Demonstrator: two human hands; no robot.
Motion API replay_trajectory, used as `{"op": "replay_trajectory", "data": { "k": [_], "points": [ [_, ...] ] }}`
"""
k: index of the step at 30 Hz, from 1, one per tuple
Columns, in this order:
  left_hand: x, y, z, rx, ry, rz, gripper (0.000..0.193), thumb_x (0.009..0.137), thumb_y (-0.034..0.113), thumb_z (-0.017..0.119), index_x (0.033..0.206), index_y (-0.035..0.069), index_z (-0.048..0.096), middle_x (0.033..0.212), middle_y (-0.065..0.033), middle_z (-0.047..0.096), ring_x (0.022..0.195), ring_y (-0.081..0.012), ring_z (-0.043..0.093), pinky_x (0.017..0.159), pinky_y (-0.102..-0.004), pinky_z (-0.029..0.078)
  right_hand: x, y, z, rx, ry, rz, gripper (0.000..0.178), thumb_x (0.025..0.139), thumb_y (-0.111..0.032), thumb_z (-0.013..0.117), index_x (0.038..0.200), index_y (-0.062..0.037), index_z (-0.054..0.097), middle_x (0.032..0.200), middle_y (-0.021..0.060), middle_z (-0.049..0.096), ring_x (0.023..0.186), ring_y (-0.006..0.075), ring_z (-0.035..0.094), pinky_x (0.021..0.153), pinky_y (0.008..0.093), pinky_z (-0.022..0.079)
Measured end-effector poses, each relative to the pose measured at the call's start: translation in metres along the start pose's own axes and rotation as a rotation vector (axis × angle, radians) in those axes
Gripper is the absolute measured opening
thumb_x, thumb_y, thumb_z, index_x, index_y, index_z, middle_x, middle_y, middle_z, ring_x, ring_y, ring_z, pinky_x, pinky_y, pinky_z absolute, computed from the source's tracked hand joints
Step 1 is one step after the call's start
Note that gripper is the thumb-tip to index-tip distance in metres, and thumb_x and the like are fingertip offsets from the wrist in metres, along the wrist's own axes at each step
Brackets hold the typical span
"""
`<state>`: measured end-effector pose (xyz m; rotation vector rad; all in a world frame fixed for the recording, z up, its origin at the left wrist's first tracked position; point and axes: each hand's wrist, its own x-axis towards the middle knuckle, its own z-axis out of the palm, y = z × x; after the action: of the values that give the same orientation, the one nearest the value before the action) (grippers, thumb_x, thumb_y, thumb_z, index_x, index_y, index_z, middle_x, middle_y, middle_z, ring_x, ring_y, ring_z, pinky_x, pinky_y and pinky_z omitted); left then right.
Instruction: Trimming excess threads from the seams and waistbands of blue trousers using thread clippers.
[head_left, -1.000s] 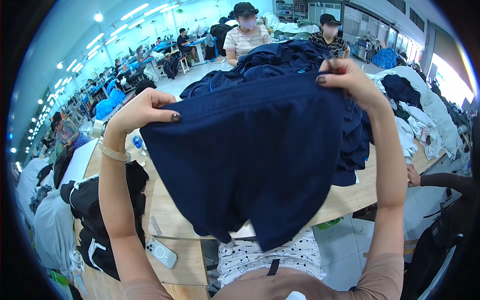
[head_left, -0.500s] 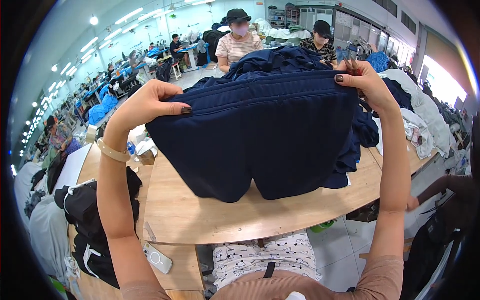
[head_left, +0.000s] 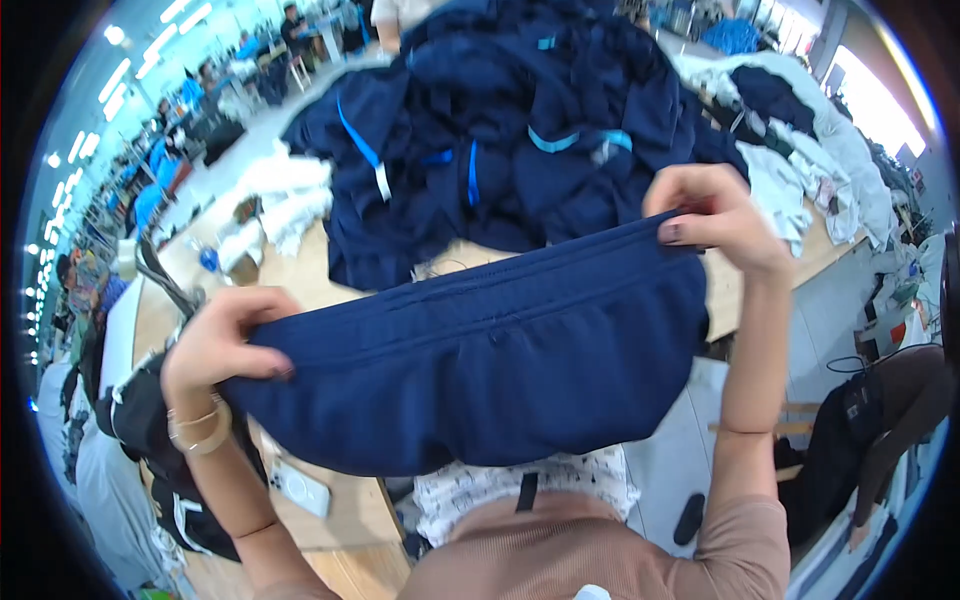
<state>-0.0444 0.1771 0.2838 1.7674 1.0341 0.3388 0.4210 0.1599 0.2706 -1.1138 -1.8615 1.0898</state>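
Over the near edge of the worktop (head_left: 304, 283), the left hand (head_left: 222, 345) and the farther-forward right hand (head_left: 722, 222) are spreading a navy garment (head_left: 480, 375), fingers (head_left: 690, 231) pinching opposite waistband (head_left: 470, 289) ends.

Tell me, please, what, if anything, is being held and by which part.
A navy garment, held by its waistband: left hand at one end, right hand at the other.

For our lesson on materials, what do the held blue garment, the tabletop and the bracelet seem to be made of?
Garment: soft, mostly matt cloth, shown by folds and seams. Tabletop: probably wood or wood-look laminate, smooth, from its pale tan colour. Bracelet: perhaps plastic or stone, a pale, rigid-looking ring; blur hides the finish.
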Motion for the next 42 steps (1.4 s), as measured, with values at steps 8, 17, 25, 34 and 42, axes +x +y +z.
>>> {"op": "replay_trajectory", "data": {
  "k": [8,17,25,34,42],
  "points": [
    [0.129,-0.206,0.112,0.378,0.35,-0.098,0.032,0.072,0.018,0.079,0.095,0.001,0.064,0.082,-0.0136,0.065,0.075,-0.0268,0.062,0.071,-0.0333,0.049,0.04,0.255,0.106,-0.14,0.085,0.255,0.02,0.074,-0.01,0.076,0.087,-0.0007,0.064,0.07,0.0058,0.051,0.067,0.0146,0.05,0.065,0.0295,0.042],
    [0.143,-0.136,0.212,0.233,0.602,0.283,0.022,0.078,-0.001,0.066,0.1,0.003,0.063,0.1,-0.0126,0.06,0.089,-0.029,0.062,0.08,-0.0345,0.05,0.023,0.182,0.171,0.522,0.352,0.323,0.011,0.093,-0.007,0.055,0.096,-0.0006,0.063,0.077,-0.0026,0.056,0.059,0.0012,0.045,0.052,0.0171,0.033],
    [0.176,-0.164,0.232,0.158,0.556,0.083,0.033,0.074,0.005,0.076,0.106,0.004,0.068,0.11,-0.004,0.061,0.088,-0.0172,0.06,0.067,-0.0246,0.046,0.027,0.236,0.193,0.639,0.57,0.264,0.01,0.097,-0.006,0.052,0.099,0.0019,0.057,0.078,0.0033,0.059,0.05,0.0022,0.04,0.046,0.0171,0.033],
    [0.18,-0.171,0.233,0.231,0.623,0.14,0.019,0.08,0.0,0.069,0.099,0.003,0.071,0.102,-0.0069,0.065,0.087,-0.0196,0.064,0.075,-0.0275,0.051,0.027,0.236,0.192,0.58,0.563,0.249,0.01,0.096,-0.007,0.053,0.1,0.0015,0.058,0.076,0.004,0.059,0.05,0.0023,0.041,0.045,0.0168,0.033],
    [0.185,-0.178,0.238,0.233,0.77,0.168,0.004,0.082,0.002,0.066,0.086,0.001,0.066,0.086,-0.008,0.067,0.078,-0.0247,0.065,0.069,-0.0307,0.052,0.026,0.236,0.194,0.616,0.569,0.242,0.011,0.096,-0.008,0.053,0.099,0.0014,0.058,0.075,0.0038,0.058,0.05,0.0018,0.04,0.046,0.0167,0.033]
  ]
}}
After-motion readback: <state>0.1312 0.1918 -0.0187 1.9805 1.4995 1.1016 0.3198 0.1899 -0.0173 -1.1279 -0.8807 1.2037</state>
